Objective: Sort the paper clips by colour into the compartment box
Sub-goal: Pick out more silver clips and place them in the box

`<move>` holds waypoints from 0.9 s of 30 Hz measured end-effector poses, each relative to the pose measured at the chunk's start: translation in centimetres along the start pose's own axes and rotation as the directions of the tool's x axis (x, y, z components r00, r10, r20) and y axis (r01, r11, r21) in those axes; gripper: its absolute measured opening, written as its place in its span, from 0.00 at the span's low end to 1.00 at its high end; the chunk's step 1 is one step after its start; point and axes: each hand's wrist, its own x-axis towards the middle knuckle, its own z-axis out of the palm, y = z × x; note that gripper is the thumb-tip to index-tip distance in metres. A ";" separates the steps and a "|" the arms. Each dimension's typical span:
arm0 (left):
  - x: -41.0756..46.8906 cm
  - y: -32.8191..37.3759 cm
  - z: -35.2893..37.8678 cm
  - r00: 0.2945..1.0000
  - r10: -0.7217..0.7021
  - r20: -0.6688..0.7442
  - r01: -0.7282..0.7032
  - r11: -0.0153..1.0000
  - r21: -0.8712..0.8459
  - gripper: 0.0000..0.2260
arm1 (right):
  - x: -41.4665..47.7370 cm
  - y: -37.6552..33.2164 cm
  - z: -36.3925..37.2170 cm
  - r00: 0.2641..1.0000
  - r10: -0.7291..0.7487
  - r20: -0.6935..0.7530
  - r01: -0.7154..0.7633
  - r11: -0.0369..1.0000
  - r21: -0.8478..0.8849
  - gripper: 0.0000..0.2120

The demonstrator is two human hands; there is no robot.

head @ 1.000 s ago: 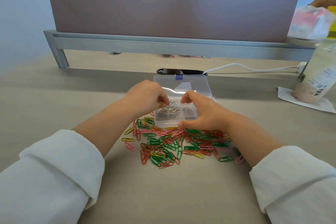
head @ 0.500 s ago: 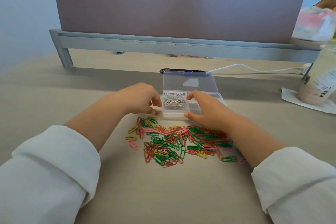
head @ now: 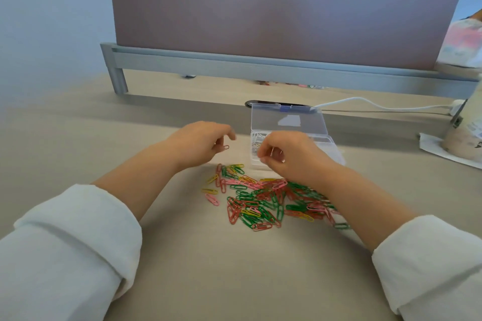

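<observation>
- Now the left hand [head: 200, 143] hovers above the beige table [head: 182, 268], its curled fingers pinching a small red paper clip [head: 226, 147].
- The right hand [head: 287, 157] is curled over the clear plastic compartment box [head: 287, 118]. I cannot tell whether it pinches anything.
- Silver clips [head: 257, 138] lie in the box's left compartment.
- Loose red, green, pink and yellow paper clips [head: 260, 203] are heaped just before the box.

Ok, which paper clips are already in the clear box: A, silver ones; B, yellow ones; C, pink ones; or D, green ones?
A: the only clips that show in the clear box are silver ones, at its left end, while the coloured clips lie loose on the table in front of it.
</observation>
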 end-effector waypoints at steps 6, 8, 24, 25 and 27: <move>-3.0 -1.5 0.5 0.991 0.134 -0.028 -0.134 0.991 -0.003 0.08 | 0.7 -1.8 1.3 0.988 0.066 0.138 -0.058 0.996 -0.061 0.05; -3.5 -1.9 0.7 0.983 0.162 -0.083 -0.164 0.986 -0.021 0.06 | 0.9 -2.0 1.5 0.983 0.124 0.135 -0.115 0.991 -0.071 0.06; -3.1 -2.2 1.3 0.980 0.199 -0.025 -0.200 0.980 -0.023 0.04 | 0.3 -1.7 1.9 0.965 0.158 0.209 -0.164 0.986 0.009 0.06; -3.1 -2.2 1.3 0.980 0.195 -0.025 -0.195 0.981 -0.010 0.04 | 0.3 -1.7 1.8 0.964 0.160 0.211 -0.164 0.986 0.003 0.05; -3.2 -2.3 1.5 0.981 0.190 -0.031 -0.190 0.982 0.009 0.04 | 0.2 -1.6 1.9 0.965 0.159 0.209 -0.163 0.987 0.001 0.05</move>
